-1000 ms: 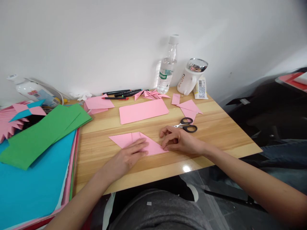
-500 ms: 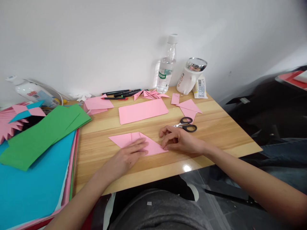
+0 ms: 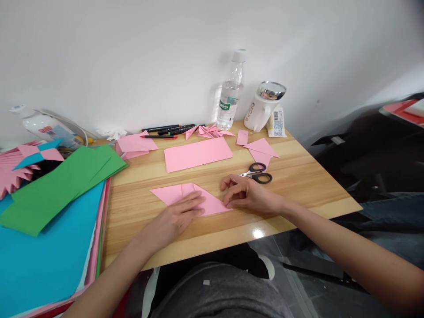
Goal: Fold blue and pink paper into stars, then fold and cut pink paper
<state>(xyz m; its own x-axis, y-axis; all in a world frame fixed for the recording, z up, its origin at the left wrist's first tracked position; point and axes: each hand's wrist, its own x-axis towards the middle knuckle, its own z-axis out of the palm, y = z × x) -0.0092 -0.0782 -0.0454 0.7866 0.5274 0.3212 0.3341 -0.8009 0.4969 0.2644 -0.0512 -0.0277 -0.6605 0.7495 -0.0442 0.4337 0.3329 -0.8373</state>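
A folded sheet of pink paper (image 3: pixel 213 204) lies on the wooden table, its pointed ends to the left and right and a crease near its top edge. My left hand (image 3: pixel 180 213) rests flat across its middle with the fingers stretched out, covering part of it. At the paper's right tip, my right hand (image 3: pixel 247 193) has its fingers curled, with thumb and forefinger closed on the corner. Just behind the right hand lie scissors (image 3: pixel 260 177) with black handles, their blades partly hidden by the fingers.
Behind the paper lies a stack of pink strips (image 3: pixel 198 154). Pink offcuts (image 3: pixel 261 148), folded pink pieces (image 3: pixel 209 131), pens (image 3: pixel 179 129), a water bottle (image 3: pixel 228 101) and a white mug (image 3: pixel 258 110) line the back. Green strips (image 3: pixel 59 185) lie on blue sheets (image 3: pixel 43 265) at left.
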